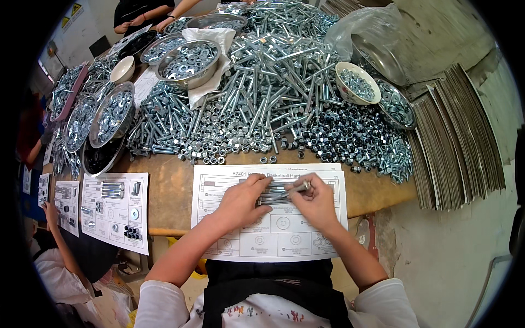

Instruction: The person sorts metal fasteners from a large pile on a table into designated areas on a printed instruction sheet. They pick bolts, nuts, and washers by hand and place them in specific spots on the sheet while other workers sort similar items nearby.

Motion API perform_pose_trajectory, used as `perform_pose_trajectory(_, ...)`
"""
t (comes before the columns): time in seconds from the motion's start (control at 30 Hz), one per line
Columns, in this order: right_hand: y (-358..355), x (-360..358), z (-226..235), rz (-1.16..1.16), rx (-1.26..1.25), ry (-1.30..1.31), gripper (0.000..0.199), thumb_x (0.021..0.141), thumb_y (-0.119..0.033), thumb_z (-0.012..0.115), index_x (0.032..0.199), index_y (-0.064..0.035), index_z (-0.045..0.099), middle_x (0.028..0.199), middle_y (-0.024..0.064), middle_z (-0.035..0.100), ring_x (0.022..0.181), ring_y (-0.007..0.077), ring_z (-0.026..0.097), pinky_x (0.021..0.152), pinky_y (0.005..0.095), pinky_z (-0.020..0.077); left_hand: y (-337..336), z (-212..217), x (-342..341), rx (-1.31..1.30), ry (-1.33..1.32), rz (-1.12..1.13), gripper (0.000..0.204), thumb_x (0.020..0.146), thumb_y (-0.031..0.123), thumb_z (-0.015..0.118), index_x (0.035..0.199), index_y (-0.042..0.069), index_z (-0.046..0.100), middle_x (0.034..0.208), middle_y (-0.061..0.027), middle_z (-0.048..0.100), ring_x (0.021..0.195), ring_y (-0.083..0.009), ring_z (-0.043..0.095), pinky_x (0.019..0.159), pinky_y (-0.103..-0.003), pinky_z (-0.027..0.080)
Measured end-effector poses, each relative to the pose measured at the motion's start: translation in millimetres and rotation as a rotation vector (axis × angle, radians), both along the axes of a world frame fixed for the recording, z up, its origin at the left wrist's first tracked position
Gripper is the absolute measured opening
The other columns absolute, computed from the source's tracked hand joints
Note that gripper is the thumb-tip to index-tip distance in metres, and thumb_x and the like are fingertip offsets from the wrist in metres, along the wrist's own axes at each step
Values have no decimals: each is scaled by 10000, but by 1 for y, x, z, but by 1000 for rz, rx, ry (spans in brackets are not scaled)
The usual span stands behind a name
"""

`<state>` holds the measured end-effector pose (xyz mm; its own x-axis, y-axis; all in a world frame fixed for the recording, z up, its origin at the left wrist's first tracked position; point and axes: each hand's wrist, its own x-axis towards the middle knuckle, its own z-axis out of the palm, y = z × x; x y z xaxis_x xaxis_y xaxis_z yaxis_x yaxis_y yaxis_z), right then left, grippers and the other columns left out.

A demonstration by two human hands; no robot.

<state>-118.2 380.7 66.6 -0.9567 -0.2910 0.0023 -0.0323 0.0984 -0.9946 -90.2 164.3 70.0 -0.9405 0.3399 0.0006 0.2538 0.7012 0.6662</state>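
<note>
A printed sheet (257, 245) with outline drawings of hardware lies at the table's edge in front of me. On its upper part lie several long silver bolts (277, 195) side by side. My left hand (243, 201) curls round their left ends, fingers on the far side and thumb on the near side. In my right hand (318, 205) a bolt (299, 187) is pinched between thumb and fingers, its head up to the right and its shank slanting down over the row. The fingers partly hide the bolts, so their lower ends are unclear.
Beyond the sheet rise heaps of bolts (273, 82), silver nuts (224, 128) and dark-ringed nuts (350, 134). Metal bowls of washers (188, 60) stand behind. Flattened cardboard (451, 131) is stacked at right. Left, another person's hand (50, 213) is beside sheets with sorted hardware (115, 213).
</note>
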Motion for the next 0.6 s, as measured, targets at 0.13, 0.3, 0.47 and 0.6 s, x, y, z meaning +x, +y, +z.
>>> perform_pose_trajectory(0.13,17,12,-9,-19,428,489,210,764,-41,752,924,-21,617,934,81,704,871,221,655,767,347,525,-1,-6,-4,33,36,-27,621,762,208,781,1313,47,545,1260,-129,553,819,-266,655,753,-367,535)
perform_pose_trajectory(0.3,38,21,1,-155,778,563,496,749,-61,745,1214,-11,580,1208,154,613,1173,349,524,991,443,415,6,-10,-11,4,55,-35,584,766,241,786,1281,57,582,1217,-127,580,790,-260,658,731,-365,538)
perform_pose_trajectory(0.47,34,36,-21,-71,903,430,620,846,-176,683,1402,-11,465,1474,220,420,1399,354,352,1140,547,240,12,-8,-11,8,77,-14,600,752,294,802,1269,74,594,1189,-127,598,844,-293,663,743,-381,541)
perform_pose_trajectory(0.6,35,33,-17,-39,854,579,415,837,-115,678,1248,-122,620,1412,164,501,1354,331,420,1126,562,258,10,-10,-7,27,96,-4,612,749,308,805,1276,83,589,1192,-129,600,862,-300,665,745,-387,541)
